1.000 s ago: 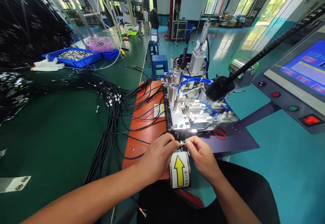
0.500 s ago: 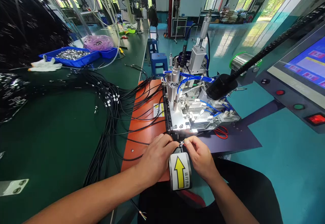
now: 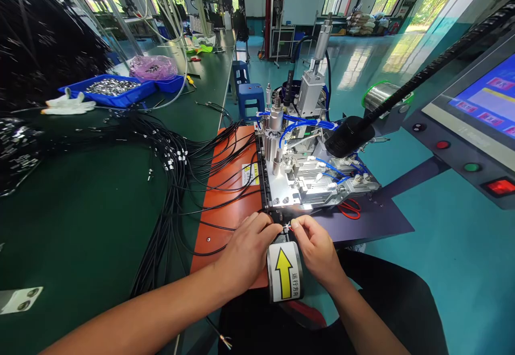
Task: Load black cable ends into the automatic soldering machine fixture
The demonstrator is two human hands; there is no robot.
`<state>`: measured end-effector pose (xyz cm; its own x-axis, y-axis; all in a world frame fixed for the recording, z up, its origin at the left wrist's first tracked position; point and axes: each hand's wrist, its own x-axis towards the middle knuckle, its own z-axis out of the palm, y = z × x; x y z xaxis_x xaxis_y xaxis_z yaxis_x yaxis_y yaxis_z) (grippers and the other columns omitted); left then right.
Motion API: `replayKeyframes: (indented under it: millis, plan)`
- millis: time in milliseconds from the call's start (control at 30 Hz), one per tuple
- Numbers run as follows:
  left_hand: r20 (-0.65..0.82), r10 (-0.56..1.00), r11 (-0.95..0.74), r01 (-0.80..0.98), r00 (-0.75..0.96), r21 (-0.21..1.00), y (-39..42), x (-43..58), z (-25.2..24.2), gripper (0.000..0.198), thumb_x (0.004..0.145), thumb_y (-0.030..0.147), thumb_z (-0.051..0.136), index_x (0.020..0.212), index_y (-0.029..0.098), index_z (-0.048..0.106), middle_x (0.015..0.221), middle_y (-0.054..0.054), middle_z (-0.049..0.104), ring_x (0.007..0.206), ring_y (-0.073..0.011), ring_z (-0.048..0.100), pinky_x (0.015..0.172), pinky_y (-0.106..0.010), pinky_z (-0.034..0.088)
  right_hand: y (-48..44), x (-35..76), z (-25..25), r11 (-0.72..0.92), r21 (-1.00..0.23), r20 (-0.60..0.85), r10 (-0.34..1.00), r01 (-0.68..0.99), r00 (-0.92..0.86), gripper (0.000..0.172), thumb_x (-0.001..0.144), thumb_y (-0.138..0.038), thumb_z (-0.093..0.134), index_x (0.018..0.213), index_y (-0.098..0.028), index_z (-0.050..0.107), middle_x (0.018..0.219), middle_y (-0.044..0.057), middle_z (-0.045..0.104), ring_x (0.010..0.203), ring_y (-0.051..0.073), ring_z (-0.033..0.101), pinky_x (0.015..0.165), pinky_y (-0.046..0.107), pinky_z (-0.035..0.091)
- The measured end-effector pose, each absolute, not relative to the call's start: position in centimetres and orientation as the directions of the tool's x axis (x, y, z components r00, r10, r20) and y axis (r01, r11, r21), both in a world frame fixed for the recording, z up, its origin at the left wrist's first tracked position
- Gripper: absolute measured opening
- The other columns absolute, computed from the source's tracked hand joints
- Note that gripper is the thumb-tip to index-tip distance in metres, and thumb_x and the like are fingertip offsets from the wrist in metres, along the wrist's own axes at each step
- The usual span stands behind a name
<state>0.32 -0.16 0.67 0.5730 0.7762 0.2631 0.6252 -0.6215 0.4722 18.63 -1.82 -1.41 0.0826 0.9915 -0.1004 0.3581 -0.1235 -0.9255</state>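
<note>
My left hand [image 3: 246, 253] and my right hand [image 3: 317, 250] meet at the near edge of a small metal machine [image 3: 300, 175]. Both pinch the end of a thin black cable [image 3: 286, 228] with a small metal tip between the fingertips. The cable end sits just above a curved guard bearing a yellow arrow label [image 3: 284, 272]. The machine stands beside an orange plate [image 3: 229, 199], and a bundle of black cables [image 3: 177, 178] fans out over that plate from the left.
A green bench [image 3: 80, 215] stretches left, with a blue tray of metal parts [image 3: 115, 89], white gloves [image 3: 66, 104] and a pink bag [image 3: 153, 68]. Right stands a control panel with a screen [image 3: 488, 103] and buttons [image 3: 471, 167]. A black flexible arm [image 3: 402, 95] crosses above. Red scissors [image 3: 349, 208] lie beside the machine.
Both hands stay pinched at the cable end by the machine. The view has shifted slightly, nothing else moved.
</note>
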Motion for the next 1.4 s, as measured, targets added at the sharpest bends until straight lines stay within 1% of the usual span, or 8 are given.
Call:
replayKeyframes:
  millis: [367, 567, 733, 1000, 1100, 1233, 1333, 1400]
  plan:
    - [0.243, 0.785, -0.611, 0.643, 0.571, 0.463, 0.0, 0.3, 0.4, 0.023, 0.094, 0.011, 0.049, 0.109, 0.022, 0.062, 0.097, -0.004, 0.056, 0.089, -0.0192, 0.049, 0.079, -0.032, 0.044, -1.8, 18.5, -1.5, -0.124, -0.918, -0.097, 0.991, 0.376, 0.091, 0.029, 0.097, -0.043, 0.045, 0.081, -0.022, 0.058, 0.074, -0.003, 0.059, 0.071, 0.016, 0.055, 0.065, 0.026, 0.041]
    - [0.246, 0.780, -0.619, 0.650, 0.575, 0.442, -0.1, 0.3, 0.5, 0.021, 0.093, 0.012, 0.051, 0.108, 0.022, 0.063, 0.096, -0.004, 0.056, 0.088, -0.0193, 0.049, 0.078, -0.032, 0.044, -1.8, 18.5, -1.8, -0.108, -0.910, -0.075, 0.992, 0.401, 0.098, 0.031, 0.097, -0.043, 0.044, 0.079, -0.022, 0.057, 0.074, -0.002, 0.059, 0.070, 0.016, 0.055, 0.065, 0.027, 0.041]
    - [0.260, 0.768, -0.634, 0.642, 0.585, 0.431, -0.1, 0.3, 0.5, 0.022, 0.094, 0.010, 0.049, 0.106, 0.021, 0.063, 0.096, -0.004, 0.056, 0.087, -0.0190, 0.050, 0.076, -0.031, 0.044, -1.9, 18.2, -1.8, -0.137, -0.900, -0.094, 0.988, 0.413, 0.124, 0.031, 0.097, -0.044, 0.043, 0.079, -0.022, 0.055, 0.072, -0.002, 0.058, 0.068, 0.017, 0.055, 0.063, 0.028, 0.040]
    - [0.242, 0.763, -0.639, 0.641, 0.600, 0.425, -0.1, 0.3, 0.5, 0.021, 0.093, 0.010, 0.049, 0.107, 0.020, 0.062, 0.100, -0.005, 0.055, 0.090, -0.0191, 0.049, 0.079, -0.032, 0.045, -1.9, 17.9, -2.0, -0.118, -0.894, -0.069, 0.989, 0.431, 0.128, 0.029, 0.097, -0.040, 0.042, 0.078, -0.022, 0.053, 0.071, -0.001, 0.057, 0.068, 0.017, 0.054, 0.063, 0.028, 0.041]
    - [0.211, 0.762, -0.635, 0.645, 0.612, 0.424, 0.0, 0.3, 0.6, 0.022, 0.092, 0.010, 0.051, 0.109, 0.020, 0.062, 0.100, -0.005, 0.054, 0.090, -0.0192, 0.049, 0.078, -0.032, 0.046, -1.8, 18.0, -2.2, -0.112, -0.903, -0.067, 0.990, 0.416, 0.122, 0.030, 0.097, -0.041, 0.042, 0.078, -0.021, 0.054, 0.072, 0.000, 0.058, 0.068, 0.017, 0.055, 0.062, 0.028, 0.042]
    - [0.185, 0.765, -0.627, 0.648, 0.616, 0.432, 0.0, 0.3, 0.7, 0.023, 0.093, 0.010, 0.050, 0.110, 0.021, 0.062, 0.100, -0.005, 0.054, 0.093, -0.0194, 0.049, 0.080, -0.032, 0.045, -2.0, 18.6, -2.2, -0.137, -0.915, -0.098, 0.988, 0.380, 0.120, 0.033, 0.096, -0.045, 0.044, 0.078, -0.021, 0.059, 0.071, 0.001, 0.061, 0.067, 0.018, 0.057, 0.060, 0.027, 0.043]
    - [0.177, 0.765, -0.625, 0.648, 0.619, 0.436, 0.0, 0.4, 1.0, 0.020, 0.092, 0.012, 0.051, 0.107, 0.021, 0.062, 0.099, -0.005, 0.053, 0.092, -0.0199, 0.049, 0.079, -0.032, 0.045, -2.6, 19.2, -1.4, -0.143, -0.907, -0.073, 0.980, 0.397, 0.186, 0.029, 0.094, -0.045, 0.049, 0.087, -0.021, 0.063, 0.077, 0.002, 0.066, 0.069, 0.019, 0.060, 0.063, 0.028, 0.044]
    - [0.155, 0.766, -0.620, 0.651, 0.624, 0.439, 0.0, 0.5, 1.2, 0.016, 0.093, 0.014, 0.052, 0.103, 0.020, 0.063, 0.096, -0.004, 0.052, 0.091, -0.0199, 0.049, 0.076, -0.031, 0.045, -2.9, 19.3, -0.7, -0.115, -0.902, -0.040, 0.982, 0.415, 0.184, 0.025, 0.092, -0.044, 0.055, 0.090, -0.021, 0.066, 0.083, 0.003, 0.068, 0.072, 0.020, 0.061, 0.066, 0.029, 0.046]
